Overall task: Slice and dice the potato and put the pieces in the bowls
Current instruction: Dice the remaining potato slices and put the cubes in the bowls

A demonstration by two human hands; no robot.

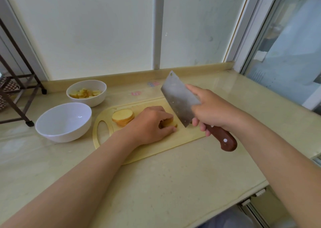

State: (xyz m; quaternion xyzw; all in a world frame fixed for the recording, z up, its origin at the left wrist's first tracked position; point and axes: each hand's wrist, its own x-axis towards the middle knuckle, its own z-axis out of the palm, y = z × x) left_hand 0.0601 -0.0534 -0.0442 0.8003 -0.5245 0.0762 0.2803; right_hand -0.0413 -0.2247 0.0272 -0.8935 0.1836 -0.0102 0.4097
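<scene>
Your right hand (211,109) is clenched around the cleaver (177,97). Its fingers wrap where the blade meets the brown wooden handle (224,141), and the forefinger lies along the flat of the steel. The blade is lifted clear of the cutting board (189,134) and tilted, its edge facing down toward your left hand (151,125).

That hand lies just left of the blade, curled over a short pile of potato slices (168,122) on the board, with the thumb against the pile's near side. It seems to be pinching them, though the fingers hide most of the pile.

Just beyond and left of your left knuckles, a second stack of slices (123,117) leans on the board, pale cut face up. Farther left of that hand, off the board, the nearer white bowl (59,134) sits on the counter (173,184), showing its bare inside. Just behind it, the farther white bowl (94,100) holds diced potato pieces (85,93). A dark metal rack (17,95) stands well out to the left of both hands.
</scene>
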